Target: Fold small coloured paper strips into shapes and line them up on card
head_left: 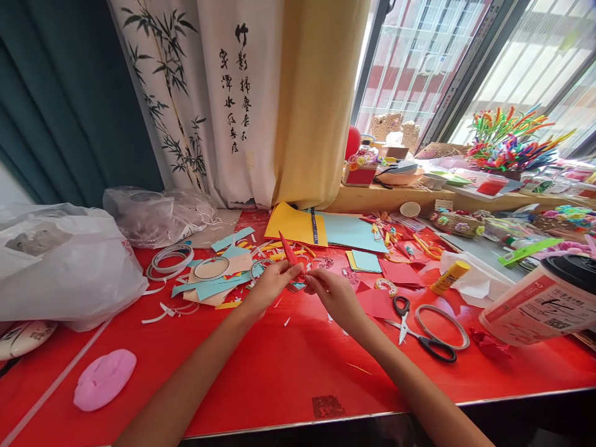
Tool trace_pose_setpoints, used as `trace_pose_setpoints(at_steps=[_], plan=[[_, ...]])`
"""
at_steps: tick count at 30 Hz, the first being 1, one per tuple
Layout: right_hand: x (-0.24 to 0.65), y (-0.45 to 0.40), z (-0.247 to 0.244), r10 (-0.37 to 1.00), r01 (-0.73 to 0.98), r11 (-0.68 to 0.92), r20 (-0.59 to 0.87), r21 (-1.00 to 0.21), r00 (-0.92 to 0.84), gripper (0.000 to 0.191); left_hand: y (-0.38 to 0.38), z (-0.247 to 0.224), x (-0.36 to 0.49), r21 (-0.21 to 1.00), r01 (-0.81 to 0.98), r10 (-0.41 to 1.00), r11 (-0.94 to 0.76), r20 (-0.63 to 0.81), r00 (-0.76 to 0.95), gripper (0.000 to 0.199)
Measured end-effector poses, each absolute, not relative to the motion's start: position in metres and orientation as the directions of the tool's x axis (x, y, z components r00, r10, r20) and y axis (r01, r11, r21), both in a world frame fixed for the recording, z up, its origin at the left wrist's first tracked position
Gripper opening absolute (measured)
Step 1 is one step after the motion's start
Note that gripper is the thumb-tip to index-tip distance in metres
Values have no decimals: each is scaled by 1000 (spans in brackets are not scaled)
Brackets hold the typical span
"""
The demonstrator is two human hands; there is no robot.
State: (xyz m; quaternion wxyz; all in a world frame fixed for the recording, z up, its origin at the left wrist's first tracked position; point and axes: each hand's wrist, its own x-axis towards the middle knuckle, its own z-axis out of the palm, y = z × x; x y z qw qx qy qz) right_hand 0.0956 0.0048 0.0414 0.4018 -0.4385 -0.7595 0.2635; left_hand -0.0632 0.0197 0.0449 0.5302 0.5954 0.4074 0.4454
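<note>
Both my hands are raised a little over the middle of the red table. A narrow, pointed piece of folded red paper stands up tilted out of my left hand, thumb and fingers closed on its lower part. Close beside it, my right hand has its thumb and forefinger pinched together at the paper's lower end. What lies between those right fingertips is too small to make out. Around the hands lie blue paper scraps and thin offcuts. Black-handled scissors rest open to the right of my right hand.
Tape rings and a white plastic bag are at left, a pink lump at front left. Yellow sheets and red squares lie behind. A glue stick, clear ring and large cup are at right.
</note>
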Motion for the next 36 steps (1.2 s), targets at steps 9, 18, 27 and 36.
trace_pose_setpoints(at_steps=[9,18,27,36], plan=[[99,8,43,922,248,363,309,-898,-233,22,16,47,-60,991,-40,956,-126,132,263,38],[94,8,40,889,48,387,359,-921,-283,17,17,46,-58,994,-58,963,-95,106,248,42],[92,-2,43,915,-103,229,250,-968,-316,17,43,61,-141,626,750,966,-215,249,69,31],[85,2,36,916,-116,229,254,-967,-310,17,52,43,-215,320,937,986,-138,134,99,6]])
